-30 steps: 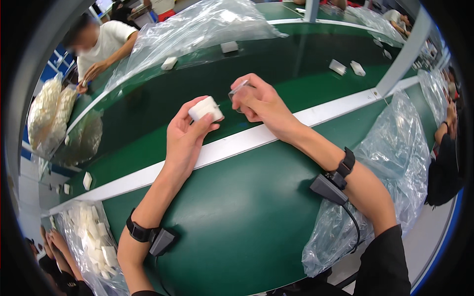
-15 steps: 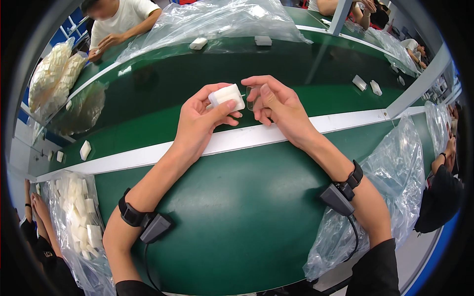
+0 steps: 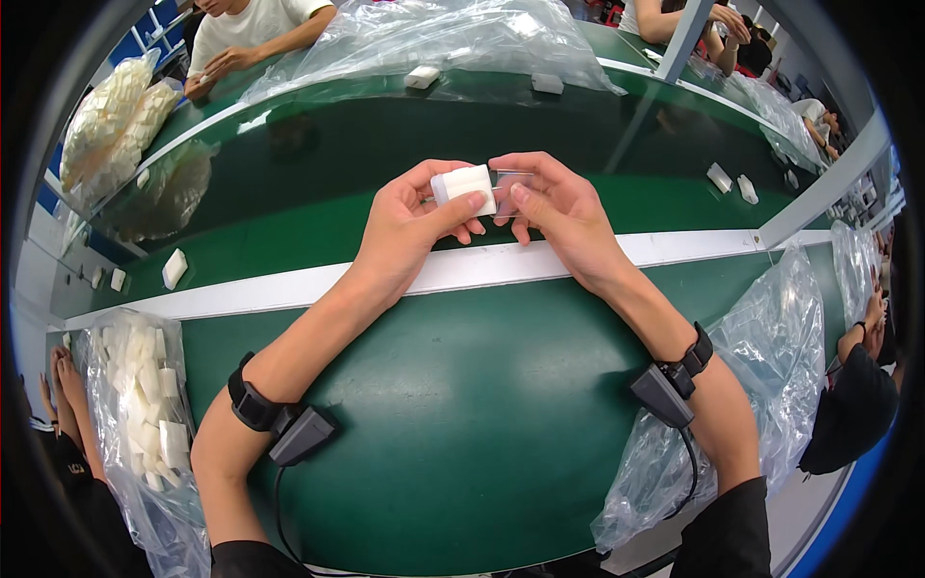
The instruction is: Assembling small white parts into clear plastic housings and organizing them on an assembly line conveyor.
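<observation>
Above the far edge of my table, my left hand (image 3: 409,214) grips a small white block (image 3: 470,187) with rounded edges and a translucent left end, thumb in front and fingers behind. A clear plastic cover (image 3: 510,181) is pinched between the thumb and fingers of my right hand (image 3: 559,207). The cover's open-looking side meets the block's right end; how far it overlaps I cannot tell. My fingertips hide parts of both pieces.
A clear bag of white pieces (image 3: 145,405) lies at left, a crumpled clear bag (image 3: 727,385) at right. Beyond a white rail (image 3: 472,273), white pieces (image 3: 174,269) sit on a dark green belt (image 3: 318,212). A person (image 3: 260,39) works across it. Metal posts (image 3: 824,188) stand at right.
My hands have come closer together and shifted slightly right. The clear cover, previously apart from the block, now meets its right end. The whole view has shifted a little.
</observation>
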Motion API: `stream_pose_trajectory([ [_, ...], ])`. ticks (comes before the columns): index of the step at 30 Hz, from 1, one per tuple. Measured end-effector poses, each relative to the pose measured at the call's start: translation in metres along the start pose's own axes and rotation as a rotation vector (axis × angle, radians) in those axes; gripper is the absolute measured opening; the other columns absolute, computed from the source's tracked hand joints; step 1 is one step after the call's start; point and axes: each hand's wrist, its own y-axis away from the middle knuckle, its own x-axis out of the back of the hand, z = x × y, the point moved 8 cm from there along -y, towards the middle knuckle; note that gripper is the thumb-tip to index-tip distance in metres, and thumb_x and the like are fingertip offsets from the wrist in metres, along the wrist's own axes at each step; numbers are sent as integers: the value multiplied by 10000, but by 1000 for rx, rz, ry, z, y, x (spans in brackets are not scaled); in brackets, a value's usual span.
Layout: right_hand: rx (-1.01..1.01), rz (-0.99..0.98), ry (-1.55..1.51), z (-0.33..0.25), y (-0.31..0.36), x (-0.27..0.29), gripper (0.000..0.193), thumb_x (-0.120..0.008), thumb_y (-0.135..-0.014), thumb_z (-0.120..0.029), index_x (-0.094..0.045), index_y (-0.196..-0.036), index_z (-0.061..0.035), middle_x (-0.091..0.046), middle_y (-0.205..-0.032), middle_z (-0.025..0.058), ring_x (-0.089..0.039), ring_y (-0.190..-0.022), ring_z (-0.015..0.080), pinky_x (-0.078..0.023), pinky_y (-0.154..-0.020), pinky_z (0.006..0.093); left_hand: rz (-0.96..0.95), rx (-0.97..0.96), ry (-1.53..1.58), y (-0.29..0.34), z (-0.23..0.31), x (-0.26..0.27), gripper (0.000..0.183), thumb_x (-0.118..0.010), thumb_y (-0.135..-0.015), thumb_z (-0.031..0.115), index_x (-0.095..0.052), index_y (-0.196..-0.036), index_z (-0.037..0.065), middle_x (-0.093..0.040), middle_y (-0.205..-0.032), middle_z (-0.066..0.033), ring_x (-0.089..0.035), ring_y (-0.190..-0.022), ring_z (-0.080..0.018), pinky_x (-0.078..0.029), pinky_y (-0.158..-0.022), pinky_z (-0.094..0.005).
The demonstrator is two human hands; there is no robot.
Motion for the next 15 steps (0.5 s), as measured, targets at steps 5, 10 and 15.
stream_pose_trajectory([
  [5, 40, 5, 47, -1, -1, -4, 333, -601, -1012, -134, -568, -1319, -10, -658, -1074, 99, -637, -943, 145, -518, -701, 268, 46, -21, -129, -1, -1, 9, 289, -734, -926, 105, -604, -1158, -7, -683, -989, -89, -659, -793, -129, -531, -693, -253],
  [10, 82, 27, 84, -5, 2, -6, 338, -604, -1004, -106, -566, -1326, -10, -655, -1105, 111, -638, -959, 139, -522, -703, 257, 65, -27, -80, 1, 6, 3, 235, -687, -974, 177, -614, -1101, -7, -692, -937, -108, -667, -731, -136, -527, -641, -250],
  [15, 107, 43, 139, -7, 4, -7, 337, -605, -998, -88, -565, -1323, -6, -647, -1108, 111, -635, -961, 131, -520, -700, 248, 43, -57, -215, 2, 10, 3, 203, -661, -994, 193, -625, -1016, -5, -686, -867, -109, -663, -677, -137, -516, -591, -253],
])
